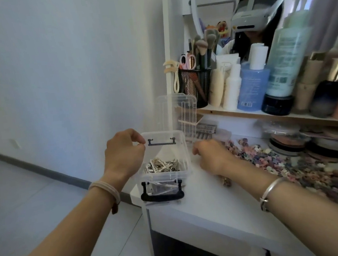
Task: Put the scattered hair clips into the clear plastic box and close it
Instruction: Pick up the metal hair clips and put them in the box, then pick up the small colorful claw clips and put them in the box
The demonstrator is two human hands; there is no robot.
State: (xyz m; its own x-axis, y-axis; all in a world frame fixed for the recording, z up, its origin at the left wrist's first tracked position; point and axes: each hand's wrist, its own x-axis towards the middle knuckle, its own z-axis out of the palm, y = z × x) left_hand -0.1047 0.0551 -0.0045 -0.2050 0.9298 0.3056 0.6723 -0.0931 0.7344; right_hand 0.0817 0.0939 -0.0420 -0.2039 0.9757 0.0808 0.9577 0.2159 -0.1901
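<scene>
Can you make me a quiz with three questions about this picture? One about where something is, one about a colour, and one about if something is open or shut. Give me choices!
1. Where does the box stand?
A) on the floor
B) on the table corner
C) on the shelf

2. What colour is the box's front latch?
A) black
B) red
C) yellow

3. How is the lid?
A) shut
B) open, standing up
C) lying on the floor

Answers:
1 B, the box sits at the white table's near corner.
2 A, the latch is plainly black.
3 B, the lid stands upright behind the box, and the clips inside are uncovered.
</scene>
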